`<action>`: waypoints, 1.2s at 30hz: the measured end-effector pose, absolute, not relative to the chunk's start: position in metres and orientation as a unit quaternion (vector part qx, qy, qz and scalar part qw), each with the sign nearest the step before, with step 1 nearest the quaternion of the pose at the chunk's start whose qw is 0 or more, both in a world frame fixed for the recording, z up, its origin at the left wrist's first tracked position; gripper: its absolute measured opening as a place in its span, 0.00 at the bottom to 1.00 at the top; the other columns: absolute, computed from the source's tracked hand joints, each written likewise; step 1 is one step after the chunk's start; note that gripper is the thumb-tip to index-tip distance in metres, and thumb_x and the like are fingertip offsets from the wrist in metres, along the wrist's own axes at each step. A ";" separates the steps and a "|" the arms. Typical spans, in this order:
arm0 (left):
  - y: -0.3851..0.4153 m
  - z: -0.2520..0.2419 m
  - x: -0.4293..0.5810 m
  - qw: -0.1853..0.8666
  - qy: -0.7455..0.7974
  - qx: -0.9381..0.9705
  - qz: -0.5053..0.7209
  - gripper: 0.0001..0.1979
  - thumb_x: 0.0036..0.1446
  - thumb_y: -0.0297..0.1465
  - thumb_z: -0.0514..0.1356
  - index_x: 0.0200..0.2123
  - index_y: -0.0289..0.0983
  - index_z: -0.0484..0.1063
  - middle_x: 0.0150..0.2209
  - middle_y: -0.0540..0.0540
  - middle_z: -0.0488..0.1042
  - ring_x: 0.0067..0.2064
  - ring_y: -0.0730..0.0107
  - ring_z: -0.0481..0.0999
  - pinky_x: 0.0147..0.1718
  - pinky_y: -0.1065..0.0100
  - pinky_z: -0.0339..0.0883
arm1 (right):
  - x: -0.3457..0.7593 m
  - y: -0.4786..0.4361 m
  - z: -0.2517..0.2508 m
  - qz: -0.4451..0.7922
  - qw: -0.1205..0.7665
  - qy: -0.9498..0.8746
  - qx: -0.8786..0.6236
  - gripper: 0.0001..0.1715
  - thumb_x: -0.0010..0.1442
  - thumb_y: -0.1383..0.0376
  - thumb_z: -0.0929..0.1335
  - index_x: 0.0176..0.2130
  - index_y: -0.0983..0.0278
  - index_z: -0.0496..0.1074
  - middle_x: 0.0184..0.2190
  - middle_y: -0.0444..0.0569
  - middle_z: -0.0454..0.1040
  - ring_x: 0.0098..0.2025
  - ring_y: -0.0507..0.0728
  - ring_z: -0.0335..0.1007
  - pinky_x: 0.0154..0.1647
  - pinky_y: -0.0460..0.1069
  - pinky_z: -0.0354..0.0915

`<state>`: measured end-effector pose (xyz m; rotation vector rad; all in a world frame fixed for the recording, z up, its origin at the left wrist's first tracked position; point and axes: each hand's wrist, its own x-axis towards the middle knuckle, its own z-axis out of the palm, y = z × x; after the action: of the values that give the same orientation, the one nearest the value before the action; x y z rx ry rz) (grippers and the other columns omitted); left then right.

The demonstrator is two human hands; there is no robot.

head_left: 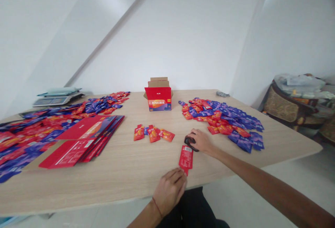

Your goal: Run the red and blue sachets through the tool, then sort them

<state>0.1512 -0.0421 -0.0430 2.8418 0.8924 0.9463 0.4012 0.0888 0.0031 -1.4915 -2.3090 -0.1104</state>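
Note:
My left hand (169,188) is at the table's near edge, fingers pinched on the lower end of a red sachet (186,157) that lies lengthwise on the wood. My right hand (201,141) rests on the table just beyond the sachet's far end, closed over a small black object (188,141) that I cannot name. A short row of red and orange sachets (153,133) lies a little to the left of it. An open red carton (158,97) stands upright in the middle of the table, farther back.
A heap of red and blue sachets (226,118) lies right of the carton. Flat red carton blanks (83,139) are stacked at left, with more sachets (31,127) spread behind them. A weighing scale (57,97) sits at the far left. Cluttered furniture (295,104) stands beyond the table's right end.

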 end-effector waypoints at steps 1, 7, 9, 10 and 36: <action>-0.042 -0.043 0.151 0.006 0.286 0.909 0.303 0.16 0.68 0.27 0.55 0.56 0.41 0.73 0.50 0.44 0.79 0.55 0.62 0.77 0.59 0.58 0.72 | 0.403 0.090 0.008 -0.041 0.206 -0.819 -0.534 0.16 0.57 0.66 0.71 0.47 0.57 0.79 0.45 0.50 0.74 0.47 0.60 0.69 0.44 0.51 0.65; -0.042 -0.042 0.151 0.006 0.283 0.909 0.306 0.17 0.68 0.26 0.55 0.56 0.41 0.74 0.50 0.44 0.79 0.56 0.61 0.77 0.59 0.58 0.73 | 0.379 0.044 0.024 0.005 0.298 -0.820 -0.488 0.20 0.57 0.64 0.71 0.50 0.55 0.77 0.47 0.47 0.73 0.47 0.58 0.69 0.48 0.51 0.65; -0.042 -0.042 0.152 0.011 0.284 0.908 0.307 0.16 0.68 0.26 0.54 0.56 0.42 0.74 0.50 0.44 0.79 0.55 0.60 0.77 0.58 0.58 0.73 | 0.367 0.026 0.018 0.026 0.270 -0.848 -0.456 0.18 0.57 0.63 0.72 0.48 0.54 0.77 0.46 0.47 0.73 0.46 0.58 0.69 0.47 0.50 0.65; -0.042 -0.042 0.152 0.012 0.285 0.909 0.305 0.16 0.68 0.26 0.55 0.55 0.42 0.75 0.49 0.44 0.79 0.55 0.61 0.77 0.57 0.59 0.74 | 0.363 0.020 0.014 0.029 0.252 -0.860 -0.442 0.17 0.56 0.62 0.72 0.47 0.54 0.77 0.46 0.47 0.74 0.46 0.58 0.69 0.47 0.51 0.65; -0.071 -0.025 0.148 0.010 0.366 0.860 0.357 0.12 0.67 0.25 0.54 0.49 0.41 0.73 0.37 0.45 0.78 0.36 0.66 0.79 0.34 0.69 0.72 | 0.484 0.059 0.024 0.013 0.442 -0.678 -0.587 0.16 0.55 0.58 0.72 0.44 0.60 0.79 0.43 0.50 0.79 0.45 0.61 0.75 0.49 0.55 0.69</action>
<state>0.1480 -0.0707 -0.0254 2.6832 1.1409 1.1142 0.4839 0.0589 0.0236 -1.4572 -1.6836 0.0323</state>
